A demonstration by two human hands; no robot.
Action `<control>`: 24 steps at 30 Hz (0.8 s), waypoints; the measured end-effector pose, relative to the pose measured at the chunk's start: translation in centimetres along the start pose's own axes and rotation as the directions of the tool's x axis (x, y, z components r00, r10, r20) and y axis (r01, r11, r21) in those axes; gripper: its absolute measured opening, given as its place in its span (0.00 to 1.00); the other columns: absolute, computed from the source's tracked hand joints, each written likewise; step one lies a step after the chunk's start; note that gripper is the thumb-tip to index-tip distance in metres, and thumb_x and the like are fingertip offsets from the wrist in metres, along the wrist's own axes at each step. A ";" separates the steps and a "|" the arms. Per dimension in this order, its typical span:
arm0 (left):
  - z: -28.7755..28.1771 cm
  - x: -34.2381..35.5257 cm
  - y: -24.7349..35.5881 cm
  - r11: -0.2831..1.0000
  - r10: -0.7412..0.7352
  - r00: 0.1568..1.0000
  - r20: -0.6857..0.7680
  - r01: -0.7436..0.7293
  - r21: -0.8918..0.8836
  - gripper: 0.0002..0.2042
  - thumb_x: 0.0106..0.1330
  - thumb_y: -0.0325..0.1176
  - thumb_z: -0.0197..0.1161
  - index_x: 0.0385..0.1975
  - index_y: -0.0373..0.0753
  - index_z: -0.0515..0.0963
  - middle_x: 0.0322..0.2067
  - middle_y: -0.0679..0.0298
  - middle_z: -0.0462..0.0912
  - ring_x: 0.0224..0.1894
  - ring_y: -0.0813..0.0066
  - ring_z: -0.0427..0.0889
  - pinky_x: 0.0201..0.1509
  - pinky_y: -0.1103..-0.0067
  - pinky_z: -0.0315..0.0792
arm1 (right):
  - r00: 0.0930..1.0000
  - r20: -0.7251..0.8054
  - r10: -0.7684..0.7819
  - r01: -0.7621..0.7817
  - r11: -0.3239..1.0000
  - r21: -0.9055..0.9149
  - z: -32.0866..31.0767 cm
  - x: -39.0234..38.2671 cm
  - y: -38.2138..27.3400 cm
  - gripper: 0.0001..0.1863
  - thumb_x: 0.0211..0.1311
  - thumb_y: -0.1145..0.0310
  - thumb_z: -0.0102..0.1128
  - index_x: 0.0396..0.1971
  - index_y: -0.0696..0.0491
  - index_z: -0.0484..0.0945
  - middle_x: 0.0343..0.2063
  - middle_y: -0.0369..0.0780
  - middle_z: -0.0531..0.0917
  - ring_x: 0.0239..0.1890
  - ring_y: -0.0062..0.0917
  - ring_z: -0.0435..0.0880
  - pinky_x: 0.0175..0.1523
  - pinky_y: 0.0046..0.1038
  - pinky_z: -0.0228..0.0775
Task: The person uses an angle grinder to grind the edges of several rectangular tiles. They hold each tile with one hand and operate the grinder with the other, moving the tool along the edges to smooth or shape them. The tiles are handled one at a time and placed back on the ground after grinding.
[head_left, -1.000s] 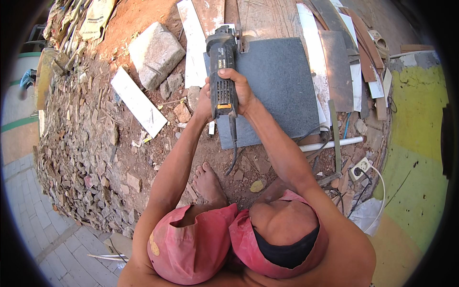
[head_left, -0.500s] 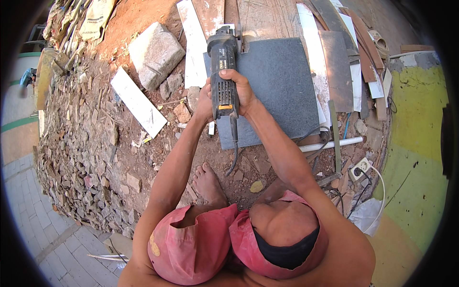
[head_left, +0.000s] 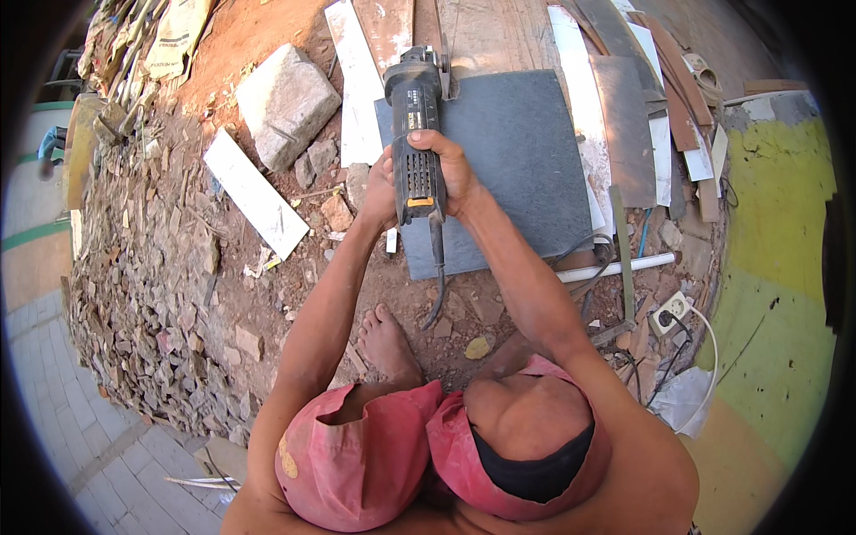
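Observation:
A black angle grinder [head_left: 413, 107] lies lengthwise between my two hands, its head pointing away from me. My left hand [head_left: 381, 192] is wrapped round the left side of its body. From the right, my right hand [head_left: 452, 171] grips the same body, thumb across the top. The thin disc [head_left: 445, 71] stands upright on the head's right side, at the far edge of a dark grey tile [head_left: 517, 169]. Where the disc meets the tile is hard to make out. A power cord [head_left: 438, 259] runs from the grinder's rear toward me, over the tile's near edge.
White offcut strips [head_left: 254, 193] and a big stone block [head_left: 288, 105] lie left of the tile. Stacked tile pieces [head_left: 624, 134], a white pipe [head_left: 615, 267] and a power socket [head_left: 670, 314] are on the right. Rubble [head_left: 160, 330] covers the left. My bare foot [head_left: 390, 346] is near the tile.
Almost nothing differs. The whole view has shifted very slightly, and both hands keep the same grip on the angle grinder at the tile's far edge.

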State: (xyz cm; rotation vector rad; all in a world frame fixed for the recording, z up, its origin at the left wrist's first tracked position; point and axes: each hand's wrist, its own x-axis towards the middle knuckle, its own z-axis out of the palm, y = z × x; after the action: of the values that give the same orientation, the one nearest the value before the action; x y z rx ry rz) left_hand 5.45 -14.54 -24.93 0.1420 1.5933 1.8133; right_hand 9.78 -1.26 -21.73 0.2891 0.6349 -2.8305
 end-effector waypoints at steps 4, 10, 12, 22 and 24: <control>0.3 -0.2 0.1 0.998 0.039 0.999 -0.006 -0.039 -0.056 0.16 0.70 0.28 0.55 0.56 0.37 0.65 0.41 0.64 0.76 0.39 0.80 0.81 0.41 0.84 0.81 | 1.000 0.014 0.014 -0.015 1.000 0.027 0.2 0.1 -0.1 0.25 0.55 0.56 0.59 0.40 0.67 0.74 0.27 0.46 0.81 0.26 0.27 0.84 0.30 0.24 0.81; 0.4 -0.4 0.5 0.999 -0.009 1.000 -0.019 0.009 0.035 0.16 0.71 0.29 0.55 0.56 0.37 0.65 0.41 0.64 0.76 0.39 0.80 0.81 0.41 0.84 0.81 | 1.000 0.000 -0.012 0.012 1.000 -0.022 0.2 0.0 0.1 0.26 0.55 0.54 0.59 0.39 0.66 0.74 0.28 0.46 0.81 0.26 0.26 0.85 0.30 0.23 0.81; 0.3 -0.2 0.4 0.999 0.003 1.000 -0.007 -0.002 0.039 0.16 0.71 0.30 0.55 0.55 0.37 0.66 0.41 0.64 0.76 0.39 0.80 0.81 0.41 0.84 0.81 | 1.000 0.006 -0.006 0.007 1.000 -0.018 -0.1 0.1 0.1 0.27 0.55 0.54 0.59 0.39 0.66 0.74 0.28 0.46 0.81 0.26 0.26 0.85 0.30 0.23 0.81; 0.8 -0.3 0.6 0.998 -0.047 0.996 -0.074 0.045 -0.039 0.16 0.71 0.29 0.52 0.57 0.35 0.65 0.42 0.64 0.76 0.40 0.80 0.81 0.41 0.84 0.81 | 1.000 -0.003 0.011 -0.010 1.000 0.008 -0.1 0.1 0.1 0.25 0.56 0.55 0.58 0.40 0.66 0.74 0.28 0.46 0.81 0.25 0.26 0.85 0.30 0.24 0.82; 0.7 -0.2 0.4 0.998 -0.035 0.997 -0.072 0.031 -0.055 0.17 0.71 0.28 0.53 0.58 0.34 0.64 0.43 0.63 0.76 0.39 0.80 0.81 0.39 0.85 0.80 | 1.000 -0.002 0.012 -0.012 1.000 0.008 -0.1 0.1 0.0 0.25 0.56 0.55 0.58 0.40 0.66 0.74 0.27 0.46 0.81 0.25 0.26 0.85 0.30 0.24 0.82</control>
State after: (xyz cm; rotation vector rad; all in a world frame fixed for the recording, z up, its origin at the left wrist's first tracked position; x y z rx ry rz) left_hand 5.77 -14.11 -24.36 0.0252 1.5858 1.8524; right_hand 9.71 -1.28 -21.83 0.2957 0.6202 -2.8224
